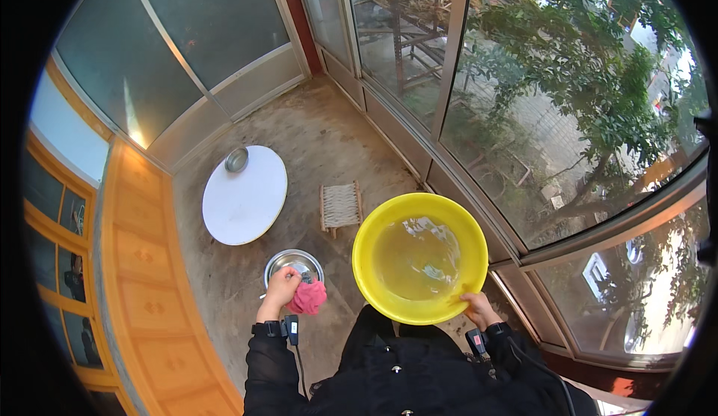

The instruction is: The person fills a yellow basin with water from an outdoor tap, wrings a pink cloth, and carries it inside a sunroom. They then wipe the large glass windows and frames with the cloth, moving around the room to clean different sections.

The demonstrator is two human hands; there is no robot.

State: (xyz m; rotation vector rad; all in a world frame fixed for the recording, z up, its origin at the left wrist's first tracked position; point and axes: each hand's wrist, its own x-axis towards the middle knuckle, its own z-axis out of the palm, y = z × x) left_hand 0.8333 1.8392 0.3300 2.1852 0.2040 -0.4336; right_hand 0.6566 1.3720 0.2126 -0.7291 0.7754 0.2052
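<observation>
A yellow plastic basin [367, 248] with water in it is in front of me on the right. My right hand [477, 308] grips its lower right rim. My left hand [285, 284] holds a stainless steel bowl [294, 254] at the left, with a pink cloth [308, 297] hanging beside my fingers over the bowl's near edge. Something small and grey lies in the bowl by my fingertips, too unclear to name. My fingers partly cover the bowl and cloth, so which of them they pinch is hard to tell.
A round white table [244, 203] with a small metal bowl [236, 160] near its edge stands at the left on the concrete floor. A low woven folding stool [340, 206] is between table and basin. Glass panels [392, 130] run along the right, orange wall panelling [146, 281] along the left.
</observation>
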